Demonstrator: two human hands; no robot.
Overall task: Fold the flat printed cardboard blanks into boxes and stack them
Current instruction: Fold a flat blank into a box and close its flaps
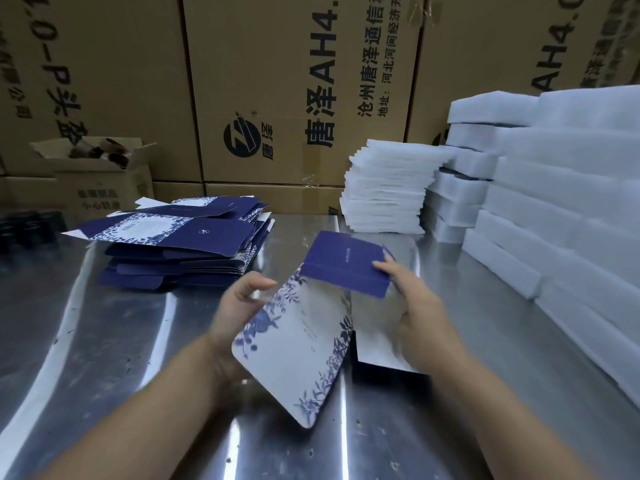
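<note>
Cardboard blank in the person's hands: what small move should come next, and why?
Probably press the blue panel further over along its crease. The right hand pinches that panel, which stands bent up from the rest of the cardboard blank, while the left hand grips the blank's left edge, so the box looks only half formed.

A shiny metal table (104, 341) fills the front, with bright stripes of light on it. Big brown boxes (277, 81) with black writing stand like a wall behind it. A small open box (100, 181) sits at the left. White foam stacks (571, 202) stand on the right.
</note>
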